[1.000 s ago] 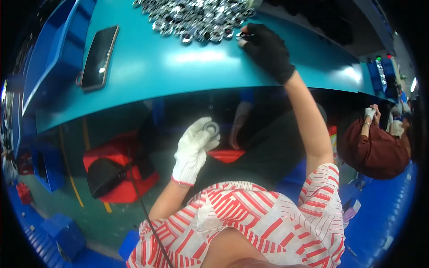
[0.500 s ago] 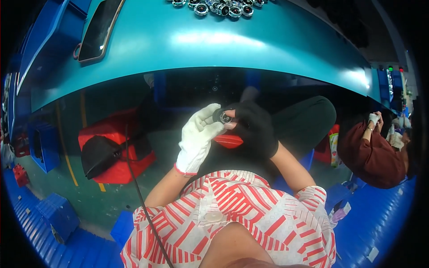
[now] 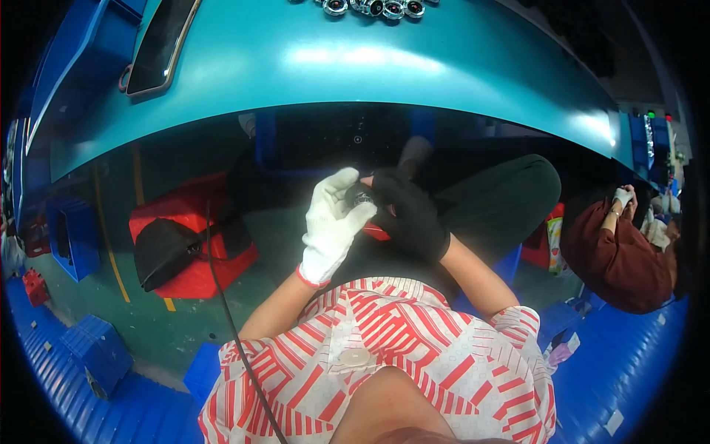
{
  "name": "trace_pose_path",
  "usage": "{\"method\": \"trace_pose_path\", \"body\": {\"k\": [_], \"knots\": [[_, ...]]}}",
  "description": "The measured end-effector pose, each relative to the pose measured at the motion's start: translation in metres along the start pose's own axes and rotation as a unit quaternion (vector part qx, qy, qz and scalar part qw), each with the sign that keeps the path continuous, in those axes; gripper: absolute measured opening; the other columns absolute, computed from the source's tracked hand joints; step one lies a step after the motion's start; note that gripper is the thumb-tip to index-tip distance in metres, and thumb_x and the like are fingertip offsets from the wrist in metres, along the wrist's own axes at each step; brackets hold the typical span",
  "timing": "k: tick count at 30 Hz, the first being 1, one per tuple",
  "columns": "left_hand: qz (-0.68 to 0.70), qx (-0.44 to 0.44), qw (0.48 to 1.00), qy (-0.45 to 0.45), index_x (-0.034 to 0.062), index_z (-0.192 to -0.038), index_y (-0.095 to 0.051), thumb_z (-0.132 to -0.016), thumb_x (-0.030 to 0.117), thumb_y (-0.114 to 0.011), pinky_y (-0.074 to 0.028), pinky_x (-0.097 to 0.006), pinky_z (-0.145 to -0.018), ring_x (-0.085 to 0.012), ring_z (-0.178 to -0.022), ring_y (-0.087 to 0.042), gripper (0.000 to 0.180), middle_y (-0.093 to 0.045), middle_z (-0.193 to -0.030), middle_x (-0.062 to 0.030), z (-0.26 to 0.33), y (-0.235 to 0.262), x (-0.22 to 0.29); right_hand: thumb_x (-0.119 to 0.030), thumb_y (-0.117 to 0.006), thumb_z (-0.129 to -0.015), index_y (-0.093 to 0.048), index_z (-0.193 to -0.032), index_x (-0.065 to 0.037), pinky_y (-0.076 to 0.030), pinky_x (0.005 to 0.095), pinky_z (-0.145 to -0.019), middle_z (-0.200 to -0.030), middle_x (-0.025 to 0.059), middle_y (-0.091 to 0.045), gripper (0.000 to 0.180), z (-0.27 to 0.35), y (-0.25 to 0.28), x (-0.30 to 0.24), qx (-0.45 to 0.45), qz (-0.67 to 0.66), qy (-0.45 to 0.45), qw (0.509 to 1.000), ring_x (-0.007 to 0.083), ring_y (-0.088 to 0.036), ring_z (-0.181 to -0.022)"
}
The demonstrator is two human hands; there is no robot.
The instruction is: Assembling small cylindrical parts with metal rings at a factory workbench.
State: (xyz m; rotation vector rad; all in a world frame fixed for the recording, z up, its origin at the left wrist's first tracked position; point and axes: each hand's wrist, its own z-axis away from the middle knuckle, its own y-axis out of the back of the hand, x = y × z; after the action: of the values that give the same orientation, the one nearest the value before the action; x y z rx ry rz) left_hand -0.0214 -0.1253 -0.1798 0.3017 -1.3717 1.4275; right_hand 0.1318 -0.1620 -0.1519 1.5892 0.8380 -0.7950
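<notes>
My left hand [image 3: 330,222], in a white knit glove with a red-edged cuff, holds a small round black part [image 3: 362,197] between thumb and fingers. A silvery marking or ring shows on the part's face. My right hand [image 3: 414,212], in a black glove with bare fingertips, closes on the same part from the other side. Both hands are above my lap, short of the table edge. On the teal table [image 3: 222,70], at the top of the view, lie several shiny chrome round pieces [image 3: 393,9] with dark centres, partly cut off by the frame.
A phone [image 3: 157,52] lies on the table's left, beside a blue bin [image 3: 85,52]. Below left is a red crate [image 3: 214,255] with a black bag [image 3: 164,253]; a dark cable [image 3: 222,296] hangs past it. Another person [image 3: 617,251] sits at right. Blue crates [image 3: 96,348] stand lower left.
The round part has turned, and its face shows less. My right fingers have shifted further over it, hiding more. The table and chrome pieces sit slightly higher in view.
</notes>
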Motion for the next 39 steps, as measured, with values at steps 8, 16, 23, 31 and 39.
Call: {"method": "trace_pose_path", "body": {"k": [8, 16, 23, 31, 39], "knots": [[-0.383, -0.017, 0.920, -0.080, -0.0023, -0.118, -0.052, -0.076, -0.002, -0.068, -0.052, -0.030, -0.081, -0.0215, -0.095, -0.063, 0.045, -0.059, -0.111, -0.0155, 0.005, -0.007, 0.019, -0.012, -0.072, -0.073, -0.055, -0.103, -0.009, -0.050, 0.0327, -0.060, -0.094, 0.0084, -0.060, 0.034, 0.001, 0.004, 0.000, -0.050, 0.127, 0.032, 0.990, 0.0268, -0.064, -0.078], [-0.436, -0.032, 0.875, -0.207, -0.0050, -0.115, -0.052, -0.082, 0.004, -0.067, -0.053, -0.028, -0.076, -0.0194, -0.083, -0.067, 0.037, -0.066, -0.097, -0.0149, 0.002, 0.009, 0.002, -0.014, -0.072, -0.074, -0.056, -0.100, -0.009, -0.050, 0.0337, -0.059, -0.089, 0.0100, -0.060, 0.031, 0.001, -0.003, 0.006, -0.066, 0.142, 0.046, 0.987, 0.0277, -0.063, -0.075], [-0.422, -0.042, 0.899, -0.110, -0.0046, -0.110, -0.054, -0.084, 0.005, -0.063, -0.052, -0.026, -0.070, -0.0168, -0.079, -0.066, 0.029, -0.064, -0.093, -0.0137, 0.001, 0.004, 0.015, -0.014, -0.071, -0.075, -0.056, -0.100, -0.007, -0.049, 0.0341, -0.060, -0.090, 0.0114, -0.060, 0.029, -0.005, 0.004, 0.004, -0.074, 0.103, 0.035, 0.991, 0.0294, -0.063, -0.074], [-0.160, 0.016, 0.986, 0.038, -0.0055, -0.117, -0.050, -0.089, 0.004, -0.053, -0.055, -0.028, -0.072, -0.0190, -0.084, -0.065, 0.030, -0.062, -0.101, -0.0139, -0.007, -0.002, 0.010, -0.007, -0.068, -0.077, -0.056, -0.109, -0.006, -0.049, 0.0332, -0.066, -0.094, 0.0119, -0.059, 0.034, -0.010, 0.006, 0.008, -0.064, 0.071, 0.034, 0.995, 0.0285, -0.062, -0.081], [-0.104, 0.016, 0.990, 0.092, -0.0073, -0.120, -0.048, -0.090, 0.005, -0.054, -0.055, -0.029, -0.074, -0.0184, -0.083, -0.065, 0.034, -0.063, -0.100, -0.0129, -0.016, 0.010, 0.014, -0.006, -0.067, -0.078, -0.056, -0.117, -0.009, -0.050, 0.0328, -0.068, -0.101, 0.0116, -0.058, 0.041, -0.021, 0.014, -0.002, -0.060, -0.025, 0.001, 0.998, 0.0267, -0.062, -0.085]]}}
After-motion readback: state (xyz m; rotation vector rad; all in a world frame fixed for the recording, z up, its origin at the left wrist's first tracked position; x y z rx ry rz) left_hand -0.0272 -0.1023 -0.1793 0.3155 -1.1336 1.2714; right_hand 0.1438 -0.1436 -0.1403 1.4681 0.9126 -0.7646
